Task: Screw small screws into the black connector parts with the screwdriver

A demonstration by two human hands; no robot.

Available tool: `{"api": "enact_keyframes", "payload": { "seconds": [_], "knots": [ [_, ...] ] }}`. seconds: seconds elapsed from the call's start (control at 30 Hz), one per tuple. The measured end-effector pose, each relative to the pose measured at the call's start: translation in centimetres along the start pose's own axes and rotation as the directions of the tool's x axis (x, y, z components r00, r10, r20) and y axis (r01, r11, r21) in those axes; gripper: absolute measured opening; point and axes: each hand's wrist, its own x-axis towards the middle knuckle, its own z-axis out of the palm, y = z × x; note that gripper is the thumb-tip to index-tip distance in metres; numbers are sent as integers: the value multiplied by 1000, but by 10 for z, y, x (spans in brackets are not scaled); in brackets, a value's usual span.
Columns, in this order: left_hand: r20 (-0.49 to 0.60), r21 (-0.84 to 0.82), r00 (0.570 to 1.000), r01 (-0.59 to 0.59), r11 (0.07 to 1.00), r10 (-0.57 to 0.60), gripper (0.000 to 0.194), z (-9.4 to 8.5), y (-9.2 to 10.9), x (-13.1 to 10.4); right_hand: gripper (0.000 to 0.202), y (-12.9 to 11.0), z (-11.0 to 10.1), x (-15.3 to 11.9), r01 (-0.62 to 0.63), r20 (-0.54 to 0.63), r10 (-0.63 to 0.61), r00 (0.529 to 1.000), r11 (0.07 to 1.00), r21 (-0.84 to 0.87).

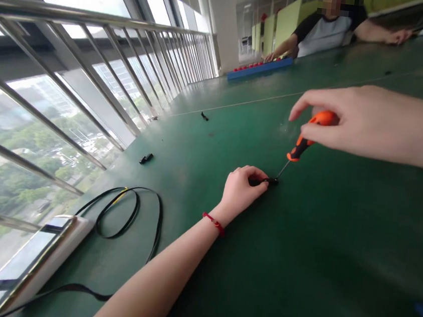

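Observation:
My left hand, with a red cord bracelet at the wrist, pinches a small black part against the green table. My right hand is closed round the top of a screwdriver with an orange and black handle. The index finger arches away from the handle. The tool leans, its thin metal shaft running down to the right end of the black part. Whether the tip sits in a screw is too small to tell.
Two small black pieces, one nearer and one farther, lie on the table. A black cable loops beside a white device at left. Metal railing borders the left edge. Across the table, a person reaches to a blue tray.

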Motion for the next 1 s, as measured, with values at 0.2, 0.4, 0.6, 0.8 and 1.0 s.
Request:
{"api": "enact_keyframes", "payload": {
  "seconds": [0.2, 0.4, 0.6, 0.8, 1.0],
  "knots": [
    [-3, -1, 1000, 9, 1000, -9, 9, 0, 2, 1, 37, -8, -5, -5, -36, 104, 36, 994, 999, -7],
    [-12, 6, 1000, -6, 1000, 6, 9, 1, 1, 1, 29, -5, -2, -4, 22, 98, -24, 995, 999, 26],
    [-5, 16, 1000, -3, 1000, 3, 8, 1, 1, 2, 24, -5, 1, -4, 52, 31, -54, 998, 996, 69],
    [-12, 16, 1000, 7, 1000, -7, 8, 0, 3, 2, 35, -2, 4, -2, 62, 15, -64, 998, 993, 97],
    [-6, 10, 1000, 2, 1000, -2, 8, 1, 2, 2, 24, 2, 2, -1, 87, 44, -95, 995, 985, 147]
  ]
}}
